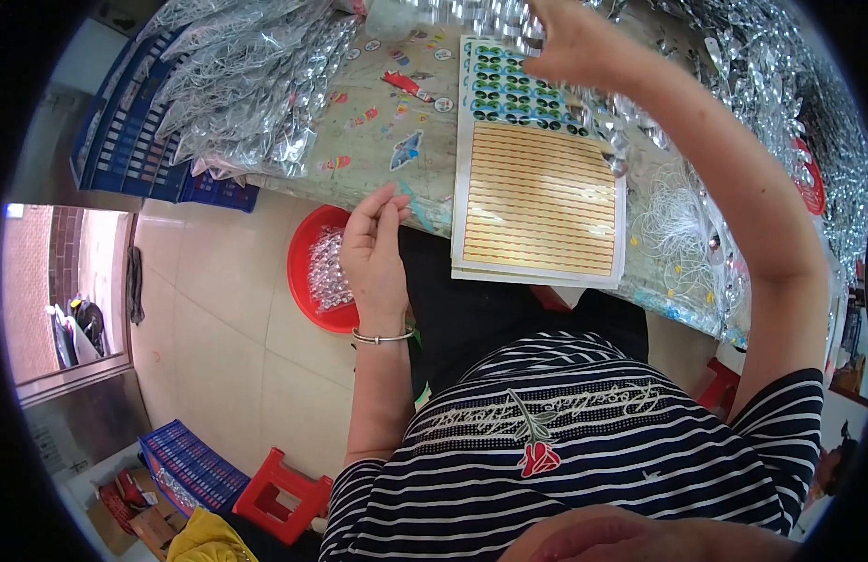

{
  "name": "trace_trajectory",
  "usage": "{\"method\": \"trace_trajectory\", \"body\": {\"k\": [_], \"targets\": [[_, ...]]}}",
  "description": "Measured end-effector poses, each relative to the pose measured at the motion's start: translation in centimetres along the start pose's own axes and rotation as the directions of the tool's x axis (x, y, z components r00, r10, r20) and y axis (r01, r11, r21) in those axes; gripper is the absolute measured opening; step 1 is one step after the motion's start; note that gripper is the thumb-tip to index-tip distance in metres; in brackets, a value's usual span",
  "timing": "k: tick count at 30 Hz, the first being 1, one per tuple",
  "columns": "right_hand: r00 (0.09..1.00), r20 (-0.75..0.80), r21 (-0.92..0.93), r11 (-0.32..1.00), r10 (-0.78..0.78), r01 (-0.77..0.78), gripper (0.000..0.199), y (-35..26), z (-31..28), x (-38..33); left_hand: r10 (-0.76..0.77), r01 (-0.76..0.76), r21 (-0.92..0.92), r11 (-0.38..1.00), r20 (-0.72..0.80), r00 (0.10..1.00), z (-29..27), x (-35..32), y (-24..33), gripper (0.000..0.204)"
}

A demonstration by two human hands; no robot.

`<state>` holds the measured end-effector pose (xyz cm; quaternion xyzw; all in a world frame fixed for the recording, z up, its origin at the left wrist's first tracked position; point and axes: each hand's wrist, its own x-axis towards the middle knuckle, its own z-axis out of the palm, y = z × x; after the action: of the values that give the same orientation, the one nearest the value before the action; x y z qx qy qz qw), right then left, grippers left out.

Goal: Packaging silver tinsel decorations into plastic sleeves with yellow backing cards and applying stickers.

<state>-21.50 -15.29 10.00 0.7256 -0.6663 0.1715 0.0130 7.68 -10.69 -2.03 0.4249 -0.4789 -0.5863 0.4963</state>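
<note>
My left hand (376, 258), with a metal bangle on its wrist, hovers by the table's near edge. Its thumb and fingertips are pressed together, and anything between them is too small to make out. My right hand (579, 47) reaches across to the far side, beside a row of shiny silver pieces (471, 13). Its fingertips are partly cut off by the upper edge, so its grip is unclear. Beneath that forearm lies a stack of sticker sheets (544, 201), the top one gold with thin red lines. Green oval stickers (518, 89) show beyond it.
Bundles of silver strands in clear bags (256, 80) lie over a blue crate (125, 122) at left. White string (682, 225) is tangled on the right. A red basin (298, 281) of clear shiny pieces stands below the table. A red stool (282, 496) is at lower left.
</note>
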Motion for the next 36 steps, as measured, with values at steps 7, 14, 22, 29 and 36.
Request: {"method": "trace_trajectory", "body": {"k": [7, 14, 22, 29, 36], "targets": [[0.962, 0.096, 0.908, 0.418, -0.255, 0.020, 0.032, 5.1, -9.2, 0.3, -0.031, 0.040, -0.042, 0.998, 0.200, 0.979, 3.1, -0.9, 1.5, 0.027], [0.935, 0.348, 0.730, 0.606, 0.068, -0.315, 0.033, -2.4, -5.8, -6.2, -0.042, 0.178, -0.246, 0.953, 0.474, 0.879, 7.8, -2.2, 2.7, 0.052], [0.792, 0.556, 0.830, -0.111, 0.251, -0.547, 0.024, -6.7, 0.7, -12.9, -0.083, 0.536, -0.393, 0.747, 0.745, 0.662, 10.2, -4.1, 0.7, 0.073], [0.763, 0.491, 0.870, -0.196, 0.421, -0.452, 0.038, -6.1, 2.0, -16.6, -0.292, 0.576, -0.192, 0.795, 0.710, 0.641, 11.6, -6.2, 0.6, 0.059], [0.741, 0.403, 0.914, -0.192, 0.537, -0.358, 0.043, -6.0, 3.0, -20.3, -0.364, 0.598, -0.139, 0.789, 0.678, 0.638, 12.4, -7.4, -0.2, 0.050]]}}
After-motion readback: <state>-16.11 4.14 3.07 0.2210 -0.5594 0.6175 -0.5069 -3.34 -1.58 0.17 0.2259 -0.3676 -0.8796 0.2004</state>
